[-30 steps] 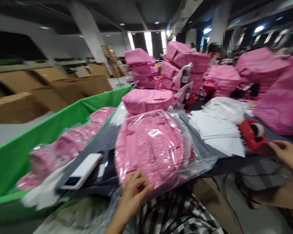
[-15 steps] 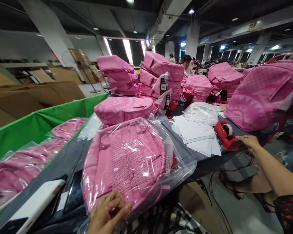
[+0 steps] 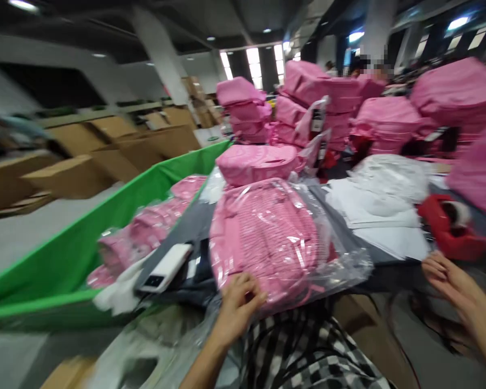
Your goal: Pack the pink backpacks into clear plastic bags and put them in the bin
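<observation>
A pink backpack [image 3: 267, 237] lies in a clear plastic bag [image 3: 344, 270] on the dark table in front of me. My left hand [image 3: 243, 294] is closed at the bag's near left edge, thumb and fingers pinching the plastic. To the right, my right hand [image 3: 447, 275] hovers just off the table edge, its fingers curled together. Whatever they may hold is too small and blurred to make out. Nearest to it is a red tape dispenser [image 3: 456, 229] with a roll of tape in it. White paper sheets [image 3: 383, 219] lie between the dispenser and the bagged backpack.
More pink backpacks [image 3: 251, 162] are stacked behind. On the left, a green-walled bin [image 3: 105, 237] holds several bagged ones. A white phone-like device [image 3: 168, 267] lies at the table's left. Crumpled clear plastic [image 3: 391, 173] rests on the papers. Cardboard boxes [image 3: 85, 178] stand beyond the bin.
My view has swung left. My right hand has come away from the tape dispenser toward the table's near edge. My left hand keeps its place at the bag's near edge.
</observation>
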Demonstrator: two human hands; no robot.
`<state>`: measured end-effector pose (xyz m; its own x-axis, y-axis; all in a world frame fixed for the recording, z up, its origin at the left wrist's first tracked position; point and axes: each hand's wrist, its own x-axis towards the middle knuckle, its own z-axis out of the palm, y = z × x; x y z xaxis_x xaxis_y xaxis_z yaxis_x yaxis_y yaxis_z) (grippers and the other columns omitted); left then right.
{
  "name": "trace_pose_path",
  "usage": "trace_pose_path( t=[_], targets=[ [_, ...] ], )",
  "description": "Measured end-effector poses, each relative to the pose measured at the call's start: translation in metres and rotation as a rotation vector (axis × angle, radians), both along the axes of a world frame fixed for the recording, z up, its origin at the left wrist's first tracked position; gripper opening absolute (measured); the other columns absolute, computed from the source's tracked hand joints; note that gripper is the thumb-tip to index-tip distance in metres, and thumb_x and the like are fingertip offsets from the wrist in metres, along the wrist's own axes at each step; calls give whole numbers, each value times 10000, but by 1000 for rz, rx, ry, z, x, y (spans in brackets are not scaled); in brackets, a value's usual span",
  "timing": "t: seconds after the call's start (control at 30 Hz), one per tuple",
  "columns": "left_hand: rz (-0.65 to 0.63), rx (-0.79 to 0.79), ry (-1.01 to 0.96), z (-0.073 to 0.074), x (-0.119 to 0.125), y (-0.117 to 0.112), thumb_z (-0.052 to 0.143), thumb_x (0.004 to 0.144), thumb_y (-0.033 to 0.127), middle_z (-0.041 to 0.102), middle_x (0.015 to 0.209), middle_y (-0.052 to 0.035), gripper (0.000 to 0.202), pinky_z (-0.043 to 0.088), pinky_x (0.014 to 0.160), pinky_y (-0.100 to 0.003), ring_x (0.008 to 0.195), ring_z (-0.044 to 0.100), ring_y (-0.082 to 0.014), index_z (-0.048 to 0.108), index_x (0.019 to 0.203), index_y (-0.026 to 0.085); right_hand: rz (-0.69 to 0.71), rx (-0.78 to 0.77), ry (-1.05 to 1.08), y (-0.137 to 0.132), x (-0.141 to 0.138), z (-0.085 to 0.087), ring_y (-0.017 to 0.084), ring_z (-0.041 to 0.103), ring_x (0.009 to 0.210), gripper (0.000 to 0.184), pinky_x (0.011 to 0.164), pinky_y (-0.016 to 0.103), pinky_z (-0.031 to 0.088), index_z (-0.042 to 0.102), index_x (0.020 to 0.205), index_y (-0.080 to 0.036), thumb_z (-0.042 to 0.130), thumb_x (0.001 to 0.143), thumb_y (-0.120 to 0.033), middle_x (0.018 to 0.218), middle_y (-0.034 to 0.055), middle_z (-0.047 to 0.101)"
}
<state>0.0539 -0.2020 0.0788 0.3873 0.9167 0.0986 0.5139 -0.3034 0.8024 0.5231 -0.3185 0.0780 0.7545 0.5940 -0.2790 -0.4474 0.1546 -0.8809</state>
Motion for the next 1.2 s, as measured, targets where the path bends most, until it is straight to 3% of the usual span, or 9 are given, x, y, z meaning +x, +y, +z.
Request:
trace_pose_path(
  t=[0.1,0.2,0.3,0.5,0.67,0.77,0.87,1.1,1.2],
  targets=[
    [33,-18,11,5,4,-1,752,786,420,592,743,-12,335,373,844,-359,853,528,-233,608,564,215,334,-28,-230,12,-52,12,67,264,394,431,337,187,287,448,627,-226,810,741,-430,523,-70,323],
    [53,-77,84,8,6,1,750,801,338,628,834,-14,280,352,918,-383,954,521,-233,613,599,200,914,156,-870,30,-103,36,123,452,498,339,445,242,394,566,703,-230,759,819,-484,597,-10,498],
    [62,-131,138,12,9,-1,760,794,273,635,890,-4,243,328,967,-397,1013,514,-230,607,624,189,1357,406,-1511,63,-158,58,117,457,541,280,502,268,326,545,739,-227,584,975,-374,632,-17,528],
    [62,-135,112,15,12,-3,778,775,228,624,894,6,249,322,973,-396,1034,504,-232,590,616,189,1335,326,-2219,139,-215,56,137,543,583,123,533,301,203,545,802,-229,595,906,-185,684,-7,640],
    [44,-124,94,12,8,-2,768,798,231,632,907,5,243,328,973,-394,1023,507,-226,601,627,190,1107,-83,-1978,150,-186,54,132,508,494,250,501,249,250,519,915,-251,686,864,-429,598,-60,582],
    [27,-114,99,12,8,-1,775,802,231,646,926,0,242,341,966,-401,1037,514,-234,608,632,188,973,50,-1910,125,-181,47,117,493,477,261,514,246,299,488,836,-245,544,962,-467,594,-46,568],
    [12,-66,134,14,8,-3,776,826,235,662,945,-7,233,373,951,-412,1032,530,-235,623,657,191,1055,91,-1967,105,-198,33,135,574,561,229,546,249,322,516,821,-239,640,907,-411,684,-21,640],
    [27,614,395,0,-17,-41,728,910,241,615,1395,-56,65,294,1140,-528,1364,438,-293,675,949,237,1190,-222,-1953,115,-217,26,165,613,607,295,514,256,240,551,777,-237,822,711,-333,714,-29,684],
    [130,681,457,-8,-38,-47,679,945,222,637,1376,-45,60,261,1153,-540,1369,450,-283,666,888,237,1171,-206,-1963,116,-211,25,171,618,605,272,510,258,241,550,766,-240,805,709,-316,703,-28,680]
  ],
)
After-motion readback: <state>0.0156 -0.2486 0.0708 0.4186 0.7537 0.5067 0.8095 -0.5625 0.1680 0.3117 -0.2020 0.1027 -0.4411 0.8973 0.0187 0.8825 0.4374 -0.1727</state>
